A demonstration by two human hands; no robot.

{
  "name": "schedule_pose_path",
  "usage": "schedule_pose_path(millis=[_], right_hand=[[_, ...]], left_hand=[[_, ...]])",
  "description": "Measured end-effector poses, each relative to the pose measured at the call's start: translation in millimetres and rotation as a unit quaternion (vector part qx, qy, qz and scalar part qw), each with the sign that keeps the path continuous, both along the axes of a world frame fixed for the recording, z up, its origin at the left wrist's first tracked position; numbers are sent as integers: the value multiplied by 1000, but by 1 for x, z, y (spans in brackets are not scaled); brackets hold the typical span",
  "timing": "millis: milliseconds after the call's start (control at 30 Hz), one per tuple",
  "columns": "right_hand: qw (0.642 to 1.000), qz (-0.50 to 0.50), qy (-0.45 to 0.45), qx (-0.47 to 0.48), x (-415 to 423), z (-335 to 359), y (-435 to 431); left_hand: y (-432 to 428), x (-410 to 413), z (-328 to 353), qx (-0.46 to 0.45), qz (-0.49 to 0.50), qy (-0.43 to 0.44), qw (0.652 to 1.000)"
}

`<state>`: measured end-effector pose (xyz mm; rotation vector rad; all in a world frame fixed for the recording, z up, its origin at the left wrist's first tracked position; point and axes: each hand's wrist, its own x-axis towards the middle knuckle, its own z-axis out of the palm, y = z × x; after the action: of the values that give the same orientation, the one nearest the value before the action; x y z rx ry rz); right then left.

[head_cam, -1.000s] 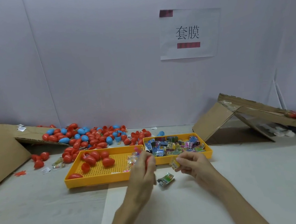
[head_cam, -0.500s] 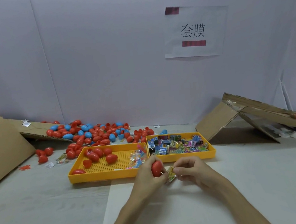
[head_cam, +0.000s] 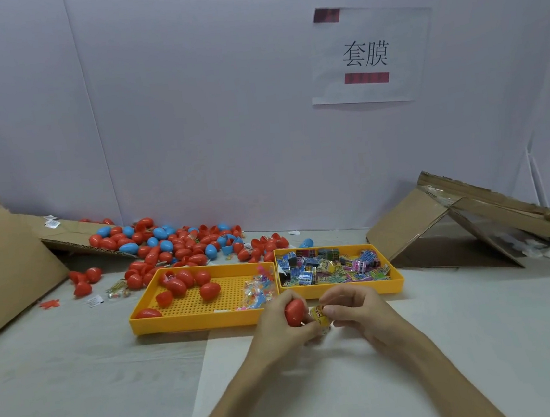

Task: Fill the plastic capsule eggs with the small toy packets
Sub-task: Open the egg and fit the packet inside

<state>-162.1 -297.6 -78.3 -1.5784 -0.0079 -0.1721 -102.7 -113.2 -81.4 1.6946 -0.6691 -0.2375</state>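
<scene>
My left hand (head_cam: 279, 326) grips a red capsule egg (head_cam: 294, 312) just in front of the two yellow trays. My right hand (head_cam: 355, 312) pinches a small yellow toy packet (head_cam: 319, 316) pressed against the egg's right side. Whether the egg is open I cannot tell. The left yellow tray (head_cam: 190, 320) holds several red eggs (head_cam: 186, 284) and clear bags of small toys (head_cam: 256, 290). The right yellow tray (head_cam: 353, 289) is full of coloured toy packets (head_cam: 334, 266).
A heap of red and blue eggs (head_cam: 175, 242) lies behind the trays against the wall. Cardboard sheets stand at the left (head_cam: 5, 267) and lean at the right (head_cam: 444, 221). A few eggs (head_cam: 84, 279) and wrappers lie loose left of the trays.
My hands have come together: the left turned to show the red egg, and the right brought the packet up against it. The packet that lay on the table is gone from view.
</scene>
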Motion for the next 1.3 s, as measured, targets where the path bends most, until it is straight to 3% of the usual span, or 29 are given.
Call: schedule_pose_path(millis=[133, 267, 433, 1067, 1200, 1300], right_hand=[[999, 4, -3, 36, 0, 1, 1], [999, 1, -5, 53, 0, 1, 2], [998, 7, -14, 58, -2, 3, 0], [995, 93, 10, 16, -5, 3, 7], [999, 39, -15, 2, -1, -1, 5], [999, -13, -45, -19, 0, 0, 5]], left_hand=[[2, -1, 3, -43, -33, 122, 991], [7, -1, 6, -106, -68, 255, 959], [8, -1, 12, -151, -91, 329, 928], [9, -1, 11, -145, -73, 318, 934], [7, -1, 8, -130, -56, 294, 945], [4, -1, 4, -64, -28, 213, 974]])
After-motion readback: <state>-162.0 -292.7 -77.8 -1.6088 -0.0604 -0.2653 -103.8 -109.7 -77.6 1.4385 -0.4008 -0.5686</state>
